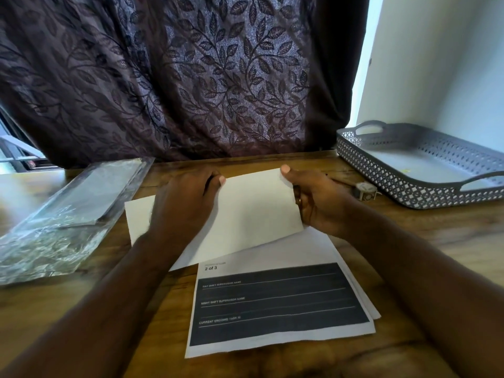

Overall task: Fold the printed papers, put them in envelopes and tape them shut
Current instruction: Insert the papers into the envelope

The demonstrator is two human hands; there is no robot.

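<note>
White and blank on top, a sheet [253, 211] is being held over the wooden surface [436, 241]: the left hand [185, 203] is gripping its left side, the right hand [319, 203] is pinching its right end. It is overlapping the printed papers [272, 304] lying beneath. At left a clear plastic packet [68, 227] is holding a flat pale stack [84, 195]; at right a grey perforated tray [395, 186] is carrying a tiny yellow speck [407, 170].

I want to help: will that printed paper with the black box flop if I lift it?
Probably floppy: the white printed paper with the dark block looks thin. Likely light, and it may slide on the smooth wooden table.
</note>
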